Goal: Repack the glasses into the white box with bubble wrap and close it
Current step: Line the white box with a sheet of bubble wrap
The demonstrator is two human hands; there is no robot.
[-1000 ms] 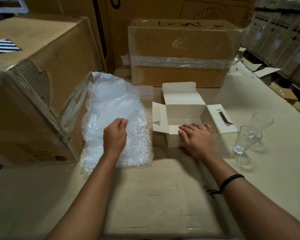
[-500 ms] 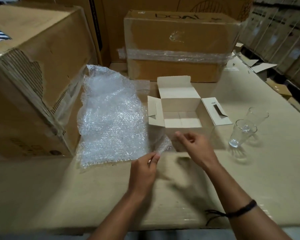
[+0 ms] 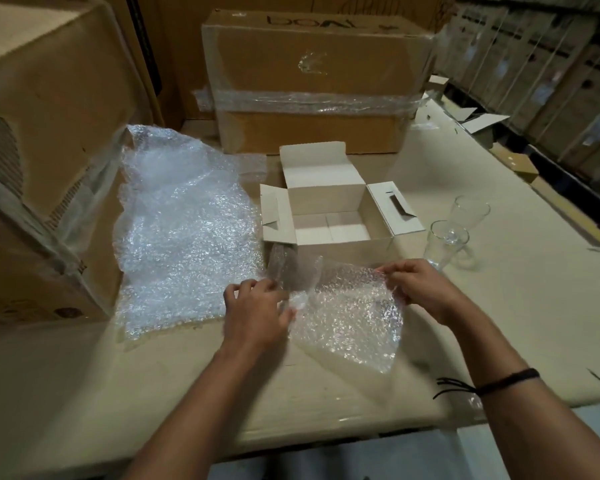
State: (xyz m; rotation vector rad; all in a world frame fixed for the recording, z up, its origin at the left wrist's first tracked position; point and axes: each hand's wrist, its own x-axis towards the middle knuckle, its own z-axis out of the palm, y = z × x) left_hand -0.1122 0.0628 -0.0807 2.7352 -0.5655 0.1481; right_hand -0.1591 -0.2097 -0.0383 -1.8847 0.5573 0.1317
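Bubble wrap sheet (image 3: 347, 320) stretched between left hand (image 3: 257, 313) and right hand (image 3: 420, 289), both pinching it, before open white box (image 3: 329, 216); 2 glasses (image 3: 445, 242) at right.

left carton (image 3: 45, 140): cut off by the frame's left edge
white box (image 3: 329, 216): near wall foot hidden behind bubble wrap sheet (image 3: 347, 317)
left hand (image 3: 257, 313): motion-blurred

Both hands pinch a bubble-wrap sheet (image 3: 347, 317); white box (image 3: 329, 202) open behind
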